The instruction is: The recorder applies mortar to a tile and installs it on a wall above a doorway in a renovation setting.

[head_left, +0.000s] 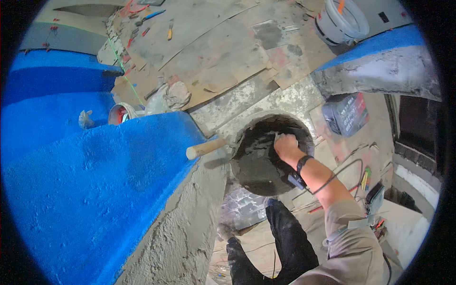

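My right hand (286, 146) is down inside a round, dark bucket (254, 175) with grey, wet material in it. Its fingers are bent closed near the bucket's middle, round something I cannot make out. A black band and a small blue-grey device (295, 181) are at the wrist, with a dark cable looping beside the forearm. Just left of the bucket, a pale wooden cylinder (205, 147) juts from the edge of a blue-coated, rough plaster form (99, 194). My left hand is out of view. My legs in dark trousers show below the bucket.
A dark plastic container (345, 114) stands right of the bucket. A white bucket (341, 23) stands at the back right by another blue-topped form (380, 71). Tools (169, 31) lie on floor sheeting at the back. A small pail (118, 114) and bags are behind the left form.
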`<state>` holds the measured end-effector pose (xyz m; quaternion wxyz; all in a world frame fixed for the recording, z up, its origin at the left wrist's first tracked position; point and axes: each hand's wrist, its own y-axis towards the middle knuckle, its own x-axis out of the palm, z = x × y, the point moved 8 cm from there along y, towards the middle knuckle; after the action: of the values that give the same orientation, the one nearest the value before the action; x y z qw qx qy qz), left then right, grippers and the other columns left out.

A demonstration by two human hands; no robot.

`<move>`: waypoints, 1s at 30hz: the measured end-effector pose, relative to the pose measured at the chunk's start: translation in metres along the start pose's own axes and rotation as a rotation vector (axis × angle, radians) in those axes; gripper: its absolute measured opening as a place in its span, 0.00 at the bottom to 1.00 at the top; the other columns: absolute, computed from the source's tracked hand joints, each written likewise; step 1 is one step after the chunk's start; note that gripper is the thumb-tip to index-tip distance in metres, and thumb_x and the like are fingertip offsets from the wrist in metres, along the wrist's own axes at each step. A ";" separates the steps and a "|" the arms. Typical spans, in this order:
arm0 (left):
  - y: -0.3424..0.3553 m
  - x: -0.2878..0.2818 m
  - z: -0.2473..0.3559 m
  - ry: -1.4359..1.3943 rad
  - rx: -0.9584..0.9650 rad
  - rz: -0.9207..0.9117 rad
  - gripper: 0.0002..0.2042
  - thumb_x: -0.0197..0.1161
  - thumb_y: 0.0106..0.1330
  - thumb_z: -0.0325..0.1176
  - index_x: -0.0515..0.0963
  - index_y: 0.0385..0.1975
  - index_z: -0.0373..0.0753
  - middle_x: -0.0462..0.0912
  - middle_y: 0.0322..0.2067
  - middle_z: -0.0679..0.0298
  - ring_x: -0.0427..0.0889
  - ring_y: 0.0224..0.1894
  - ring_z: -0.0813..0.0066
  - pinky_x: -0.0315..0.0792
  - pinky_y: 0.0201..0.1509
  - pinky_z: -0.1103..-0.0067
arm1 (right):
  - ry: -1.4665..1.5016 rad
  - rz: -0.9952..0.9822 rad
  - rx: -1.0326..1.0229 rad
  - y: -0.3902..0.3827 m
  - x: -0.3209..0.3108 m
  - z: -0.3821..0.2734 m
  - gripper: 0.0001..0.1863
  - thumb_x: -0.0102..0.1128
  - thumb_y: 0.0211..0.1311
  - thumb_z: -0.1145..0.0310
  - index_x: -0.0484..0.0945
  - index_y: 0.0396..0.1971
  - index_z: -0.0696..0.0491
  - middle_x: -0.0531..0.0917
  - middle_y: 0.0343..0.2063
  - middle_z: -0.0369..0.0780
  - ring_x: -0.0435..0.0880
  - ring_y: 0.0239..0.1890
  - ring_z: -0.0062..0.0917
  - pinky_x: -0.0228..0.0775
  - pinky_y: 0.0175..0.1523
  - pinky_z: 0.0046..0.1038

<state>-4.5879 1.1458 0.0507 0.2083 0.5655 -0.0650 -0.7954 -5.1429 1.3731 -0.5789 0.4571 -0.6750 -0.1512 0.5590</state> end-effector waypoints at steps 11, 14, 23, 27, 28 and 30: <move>-0.015 0.007 -0.007 0.057 -0.046 0.018 0.13 0.66 0.64 0.36 0.81 0.32 0.28 0.83 0.29 0.54 0.79 0.32 0.68 0.77 0.36 0.72 | 0.092 -0.150 -0.140 0.057 0.041 -0.018 0.10 0.59 0.62 0.68 0.88 0.38 0.49 0.87 0.42 0.43 0.87 0.46 0.36 0.82 0.44 0.37; -0.018 0.013 -0.008 0.059 -0.054 0.012 0.13 0.66 0.64 0.36 0.81 0.32 0.28 0.83 0.29 0.55 0.79 0.32 0.68 0.77 0.37 0.72 | 0.175 -0.193 -0.079 0.060 0.044 -0.013 0.10 0.61 0.60 0.67 0.88 0.38 0.51 0.87 0.42 0.44 0.87 0.46 0.37 0.81 0.46 0.38; -0.023 0.014 0.000 0.054 -0.061 0.018 0.13 0.66 0.64 0.36 0.81 0.32 0.28 0.83 0.29 0.55 0.80 0.32 0.68 0.77 0.37 0.71 | 0.576 -0.440 -0.160 0.062 0.100 -0.071 0.17 0.64 0.52 0.66 0.84 0.39 0.62 0.85 0.40 0.53 0.86 0.42 0.41 0.78 0.45 0.38; -0.023 0.016 0.000 0.043 -0.063 0.009 0.13 0.66 0.64 0.36 0.81 0.32 0.29 0.83 0.29 0.55 0.80 0.32 0.68 0.77 0.37 0.71 | 1.435 -0.334 0.493 0.035 0.134 -0.090 0.22 0.65 0.51 0.67 0.78 0.45 0.62 0.84 0.35 0.48 0.82 0.33 0.36 0.74 0.37 0.37; -0.026 0.034 -0.008 0.002 -0.076 -0.028 0.13 0.66 0.64 0.36 0.81 0.32 0.29 0.83 0.29 0.55 0.80 0.32 0.68 0.77 0.37 0.71 | 1.676 -0.384 0.343 0.053 0.171 -0.076 0.22 0.66 0.49 0.66 0.77 0.45 0.60 0.81 0.32 0.43 0.78 0.30 0.33 0.71 0.34 0.35; -0.026 0.009 -0.001 0.065 -0.060 0.016 0.13 0.66 0.64 0.36 0.81 0.32 0.29 0.83 0.29 0.55 0.80 0.32 0.68 0.77 0.37 0.71 | 1.710 -0.505 0.361 0.029 0.122 -0.111 0.22 0.65 0.50 0.66 0.77 0.45 0.60 0.81 0.32 0.43 0.77 0.30 0.32 0.70 0.33 0.34</move>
<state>-4.5957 1.1656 0.0338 0.2338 0.5840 -0.0388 -0.7764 -5.0121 1.3953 -0.6815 0.6212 -0.7245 0.1858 -0.2339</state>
